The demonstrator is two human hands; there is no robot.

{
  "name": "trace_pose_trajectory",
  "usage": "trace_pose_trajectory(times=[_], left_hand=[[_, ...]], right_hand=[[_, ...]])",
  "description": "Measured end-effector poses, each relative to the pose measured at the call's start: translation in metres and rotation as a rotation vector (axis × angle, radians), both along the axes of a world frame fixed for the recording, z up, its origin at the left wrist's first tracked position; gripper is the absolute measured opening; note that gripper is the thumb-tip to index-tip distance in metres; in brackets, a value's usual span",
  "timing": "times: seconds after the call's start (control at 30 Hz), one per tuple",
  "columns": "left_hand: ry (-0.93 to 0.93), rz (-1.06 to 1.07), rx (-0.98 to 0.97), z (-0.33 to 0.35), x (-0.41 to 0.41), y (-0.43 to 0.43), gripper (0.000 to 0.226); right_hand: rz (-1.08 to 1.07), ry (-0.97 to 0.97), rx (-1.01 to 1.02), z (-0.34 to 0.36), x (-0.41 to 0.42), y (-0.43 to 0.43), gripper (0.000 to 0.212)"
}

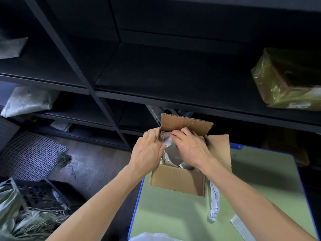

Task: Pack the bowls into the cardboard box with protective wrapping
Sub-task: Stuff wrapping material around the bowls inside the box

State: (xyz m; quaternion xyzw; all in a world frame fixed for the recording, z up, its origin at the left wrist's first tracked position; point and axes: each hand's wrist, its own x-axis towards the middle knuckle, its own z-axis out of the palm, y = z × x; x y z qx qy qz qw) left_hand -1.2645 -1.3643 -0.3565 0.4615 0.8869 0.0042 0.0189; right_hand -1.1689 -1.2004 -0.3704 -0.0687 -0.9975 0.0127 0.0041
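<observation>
An open cardboard box (pixel 178 180) stands on the far left part of a green table (pixel 251 180), its flaps up. Inside I see a grey bowl (pixel 172 154) bedded in white wrapping (pixel 167 141). My left hand (pixel 147 152) is at the box's left wall, fingers curled over the rim into the wrapping. My right hand (pixel 189 146) reaches into the box from above, its fingers bent down on the wrapping near the far flap. A strip of the white wrapping (pixel 214 202) hangs out over the box's right near corner onto the table.
Dark metal shelves (pixel 156 94) stand right behind the box. A parcel in yellowish film (pixel 286 79) sits on the shelf at right. A clear plastic strip (pixel 243 228) lies on the table. A black crate (pixel 40 193) and dry grass lie on the floor at left.
</observation>
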Motion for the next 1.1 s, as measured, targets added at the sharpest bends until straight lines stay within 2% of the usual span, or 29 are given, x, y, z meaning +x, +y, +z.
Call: trace_pose_trajectory(times=[0.17, 0.27, 0.4, 0.63, 0.9, 1.1], left_hand=[[-0.016, 0.031, 0.019, -0.002, 0.002, 0.004, 0.044], [-0.013, 0.043, 0.09, -0.001, 0.002, 0.001, 0.04], [-0.052, 0.063, 0.115, -0.001, 0.005, 0.0, 0.037], [-0.11, 0.093, 0.178, 0.001, 0.012, -0.01, 0.032], [-0.126, 0.106, 0.314, 0.002, 0.028, -0.019, 0.025], [-0.168, 0.067, 0.45, 0.0, 0.058, -0.017, 0.02]], right_hand=[[-0.018, -0.088, -0.006, 0.003, -0.001, -0.005, 0.064], [-0.032, -0.045, 0.018, 0.006, 0.003, -0.006, 0.049], [-0.061, -0.063, -0.026, 0.007, 0.003, -0.008, 0.046], [-0.086, -0.16, -0.022, 0.011, 0.007, -0.016, 0.078], [-0.089, 0.048, -0.175, 0.018, 0.047, -0.01, 0.054], [-0.134, 0.145, -0.216, 0.017, 0.088, -0.009, 0.04]])
